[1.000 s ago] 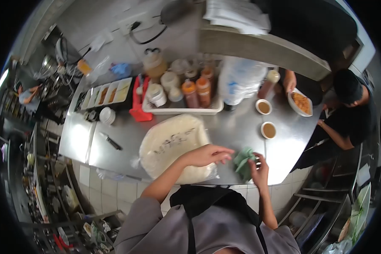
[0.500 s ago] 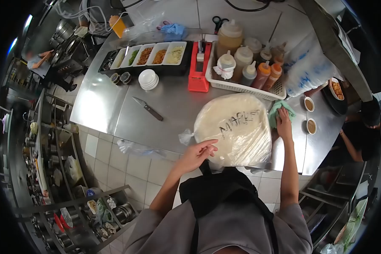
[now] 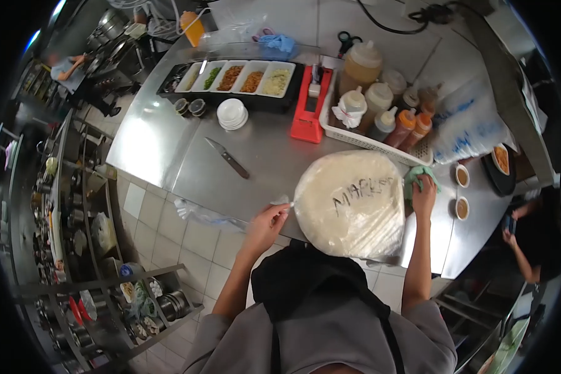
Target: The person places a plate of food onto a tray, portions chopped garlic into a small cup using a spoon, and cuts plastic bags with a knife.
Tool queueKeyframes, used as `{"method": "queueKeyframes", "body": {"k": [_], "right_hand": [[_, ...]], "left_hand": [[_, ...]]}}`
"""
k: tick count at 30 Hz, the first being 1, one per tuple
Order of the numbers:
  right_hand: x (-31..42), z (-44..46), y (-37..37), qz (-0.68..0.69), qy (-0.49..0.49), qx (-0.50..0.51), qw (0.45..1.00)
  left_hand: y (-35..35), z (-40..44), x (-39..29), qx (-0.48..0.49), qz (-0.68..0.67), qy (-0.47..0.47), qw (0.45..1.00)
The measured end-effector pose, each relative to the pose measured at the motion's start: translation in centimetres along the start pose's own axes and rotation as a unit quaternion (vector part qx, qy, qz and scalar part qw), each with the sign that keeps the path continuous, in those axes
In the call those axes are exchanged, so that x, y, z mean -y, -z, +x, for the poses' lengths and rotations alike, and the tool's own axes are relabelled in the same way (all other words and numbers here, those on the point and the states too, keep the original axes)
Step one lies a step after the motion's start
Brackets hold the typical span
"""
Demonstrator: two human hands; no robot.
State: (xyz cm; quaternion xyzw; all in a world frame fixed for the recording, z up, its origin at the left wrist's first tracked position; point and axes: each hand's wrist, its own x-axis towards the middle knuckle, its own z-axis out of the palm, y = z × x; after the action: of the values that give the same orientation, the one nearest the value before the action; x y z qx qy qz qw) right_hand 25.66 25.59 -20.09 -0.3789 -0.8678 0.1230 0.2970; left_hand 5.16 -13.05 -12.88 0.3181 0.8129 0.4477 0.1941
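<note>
- One steel table (image 3: 187, 140) is carrying a plastic bag (image 3: 350, 215), lying flat at the near edge.
- The bag is probably weighing a fair amount, its contents looking soft, its film likely slippery; it is calling for palms beneath opposite sides, as the knot may be tearing under load.
- The left hand (image 3: 267, 225) is pinching the knotted end (image 3: 285, 201), fingertips together.
- The right hand (image 3: 424, 192) is curving its fingers over a green cloth (image 3: 411, 181) beside the bag; whether they are clamping, I cannot tell.

Glare whitens the counter (image 3: 146, 140); dark edges bend (perhaps slightly blurred).
</note>
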Motion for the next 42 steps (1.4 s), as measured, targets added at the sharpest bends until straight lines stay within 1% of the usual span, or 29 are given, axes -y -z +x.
{"method": "queueKeyframes", "body": {"k": [3,5,7,8,9,10,11,12,14,15,16,17,20,23,24,25,28,29,30,31,32,34,35,36,37,38,40,41,42], "right_hand": [[0.4,-0.6,0.0,-0.001,-0.015,0.006,1.0],[1.0,-0.4,0.2,-0.017,-0.038,0.008,0.999],[0.6,-0.4,0.1,-0.016,-0.037,0.02,0.999],[0.4,-0.2,-0.1,-0.018,-0.04,0.023,0.999],[0.4,-0.1,0.2,0.009,-0.051,0.042,0.998],[0.2,-0.4,0.0,0.002,-0.03,0.02,0.999],[0.7,-0.6,0.0,-0.007,-0.044,0.003,0.999],[1.6,-0.6,-0.2,-0.017,-0.063,-0.015,0.998],[1.9,-0.4,-1.1,-0.086,-0.105,-0.042,0.99],[2.4,-0.2,-1.1,-0.045,-0.124,-0.054,0.99],[3.9,0.3,-0.6,-0.002,-0.138,-0.067,0.988],[5.7,0.6,0.1,0.003,-0.143,-0.111,0.983],[15.9,1.7,3.5,0.056,-0.133,-0.136,0.98],[24.0,2.5,3.4,0.147,-0.091,-0.014,0.985],[25.9,3.0,3.0,0.174,-0.077,0.03,0.981],[26.9,3.9,2.7,0.163,-0.018,-0.004,0.986],[23.1,9.5,2.7,0.19,-0.143,-0.119,0.964],[22.4,12.1,4.1,0.181,-0.175,-0.138,0.958],[20.6,15.0,5.1,0.125,-0.151,-0.203,0.959],[18.9,17.9,6.0,0.064,-0.133,-0.268,0.952],[15.6,21.1,5.7,-0.044,-0.055,-0.372,0.926],[8.0,27.7,5.1,-0.201,-0.1,-0.479,0.849],[6.9,28.9,6.7,-0.437,-0.134,-0.324,0.829],[4.5,30.4,7.9,-0.638,-0.146,-0.144,0.742],[1.4,31.8,8.5,-0.539,-0.151,-0.191,0.806],[-2.6,33.4,8.9,-0.433,-0.147,-0.24,0.856],[-3.0,34.8,9.3,-0.383,-0.199,-0.255,0.865],[-5.2,35.8,9.5,-0.408,-0.204,-0.222,0.862],[-7.1,36.6,9.8,-0.432,-0.206,-0.189,0.857]], "left_hand": [[0.9,1.0,0.0,0.015,0.021,-0.007,1.0],[1.8,2.1,0.6,-0.003,0.023,-0.005,1.0],[3.0,3.9,1.0,-0.023,0.029,-0.003,0.999],[3.9,4.5,1.5,-0.042,0.046,-0.016,0.998],[4.9,5.2,2.2,-0.054,0.063,-0.036,0.996],[5.7,6.5,2.8,-0.058,0.076,-0.067,0.993],[6.3,7.5,3.8,-0.057,0.073,-0.09,0.992],[7.0,8.4,4.2,-0.03,0.054,-0.085,0.994],[8.8,9.5,4.8,0.021,0.03,-0.064,0.997],[9.7,9.5,5.1,0.046,0.028,-0.07,0.996],[10.5,9.6,5.2,0.068,0.027,-0.076,0.994],[11.3,10.1,5.5,0.085,0.023,-0.083,0.993],[13.4,10.4,8.6,0.124,-0.011,-0.065,0.99],[14.9,10.1,9.2,0.152,-0.066,-0.033,0.986],[14.9,10.3,9.4,0.174,-0.06,-0.044,0.982],[14.8,10.4,9.5,0.193,-0.056,-0.053,0.978],[14.3,11.1,8.6,0.243,-0.021,-0.091,0.966],[14.0,11.1,8.3,0.256,-0.022,-0.103,0.961],[13.5,11.2,7.8,0.269,-0.022,-0.115,0.956],[13.1,11.1,6.9,0.261,-0.008,-0.131,0.957],[12.2,11.0,6.6,0.231,-0.001,-0.164,0.959],[10.9,10.7,6.5,0.161,0.017,-0.22,0.962],[11.1,10.4,5.8,0.174,0.036,-0.17,0.969],[10.9,10.6,6.0,0.132,0.094,-0.203,0.966],[10.5,11.0,6.9,0.088,0.153,-0.23,0.957],[10.2,11.2,7.9,0.046,0.213,-0.25,0.943],[10.2,11.5,10.0,0.031,0.217,-0.185,0.958],[10.3,11.4,10.7,0.024,0.215,-0.154,0.964],[10.5,11.2,11.0,0.013,0.208,-0.143,0.967]]}}
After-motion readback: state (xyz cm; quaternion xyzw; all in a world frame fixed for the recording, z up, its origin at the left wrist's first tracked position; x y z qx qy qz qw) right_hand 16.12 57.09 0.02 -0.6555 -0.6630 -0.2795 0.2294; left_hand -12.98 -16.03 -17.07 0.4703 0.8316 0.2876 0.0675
